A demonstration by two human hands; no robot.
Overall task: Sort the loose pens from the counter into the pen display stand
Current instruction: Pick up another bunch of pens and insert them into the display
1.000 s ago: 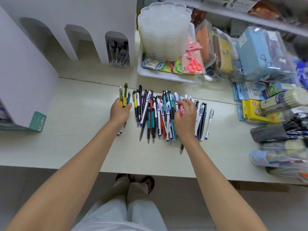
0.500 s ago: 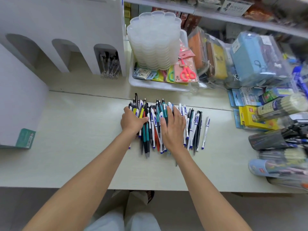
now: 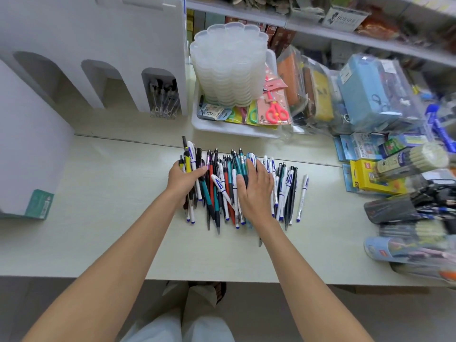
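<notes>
A pile of loose pens (image 3: pixel 218 191), white, teal, black and red, lies side by side on the pale counter (image 3: pixel 111 193). My left hand (image 3: pixel 183 180) curls round a few pens at the pile's left edge, among them a yellow-and-black one. My right hand (image 3: pixel 255 191) lies flat on the right half of the pile with straight fingers. One white pen (image 3: pixel 302 198) lies slightly apart at the far right. The white pen display stand (image 3: pixel 98 40) with arched slots stands at the back left; its rightmost slot (image 3: pixel 164 99) holds several pens.
A white tray (image 3: pixel 237 130) behind the pile carries a stack of translucent containers (image 3: pixel 229 65) and packaged scissors (image 3: pixel 276 112). Packaged stationery (image 3: pixel 394 169) crowds the counter's right side. A white box (image 3: pixel 24 144) stands at the left. The counter's front edge is near me.
Both hands have drawn inward and pushed the spread pens into a tighter pile. My left hand has closed round the pens at the left edge.
</notes>
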